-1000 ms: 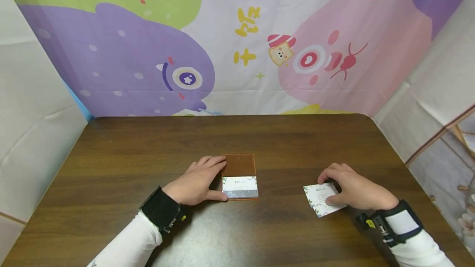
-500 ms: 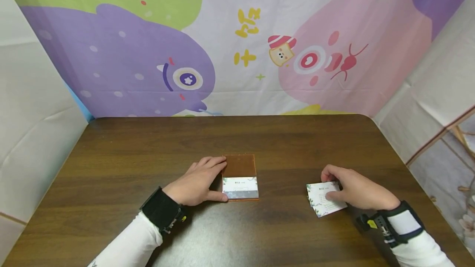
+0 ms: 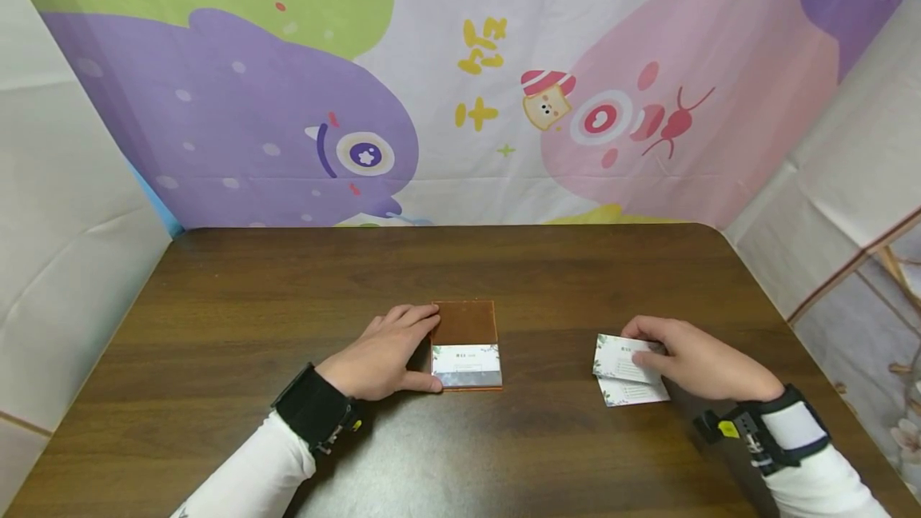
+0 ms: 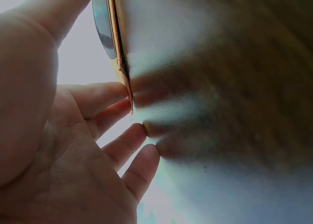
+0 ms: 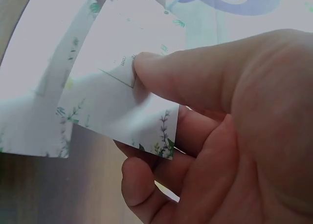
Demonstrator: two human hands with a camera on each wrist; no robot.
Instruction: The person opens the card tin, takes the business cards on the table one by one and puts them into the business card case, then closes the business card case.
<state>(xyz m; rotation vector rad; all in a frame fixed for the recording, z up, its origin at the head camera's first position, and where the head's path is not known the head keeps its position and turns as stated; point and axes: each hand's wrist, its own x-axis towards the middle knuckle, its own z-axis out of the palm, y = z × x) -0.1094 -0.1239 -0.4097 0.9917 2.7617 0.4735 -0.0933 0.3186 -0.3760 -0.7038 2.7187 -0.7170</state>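
Note:
Between thumb and curled fingers, my right hand [image 3: 701, 360] pinches a white business card [image 3: 624, 356] with leafy printed corners. A second business card [image 3: 633, 392] lies partly beneath it on the table; in the right wrist view the held card [image 5: 122, 82] tilts above that other card [image 5: 36, 87]. My left hand [image 3: 377, 354] rests along the left side of a brown leather card holder [image 3: 464, 322], fingertips and thumb at its edge. A card [image 3: 466, 360] shows in the holder's lower half, behind a clear pocket. The left wrist view has the fingers [image 4: 132, 143] extended down to the tabletop.
Both items lie on a dark wooden table [image 3: 302, 262]. A cartoon-printed cloth [image 3: 468, 182] hangs along the far edge, and pale sheets [image 3: 79, 222] flank both sides. Each wrist wears a black strap [image 3: 314, 408] with a camera.
My right hand has slid the upper card away from the lower one, up and back, so more of the lower card shows. The left hand and holder have stayed put.

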